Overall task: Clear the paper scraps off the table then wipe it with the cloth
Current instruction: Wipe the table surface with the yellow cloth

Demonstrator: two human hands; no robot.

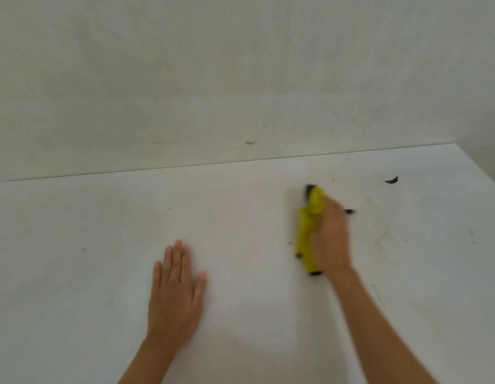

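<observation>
A yellow cloth (307,231) lies bunched on the white table (102,217), right of centre. My right hand (333,239) is on top of it and blurred by motion; its fingers look curled over the cloth. Small black bits (310,188) show at the cloth's far end and more (314,273) at its near end. A dark scrap (392,180) lies further back to the right, apart from the cloth. Another thin dark piece (350,211) sticks out just right of my right hand. My left hand (175,292) rests flat on the table with straight fingers and holds nothing.
A pale wall (240,79) runs along the table's far edge. The table's right edge (490,173) slants away at the far right. Faint smudges (379,239) and tiny specks mark the surface to the right of the cloth.
</observation>
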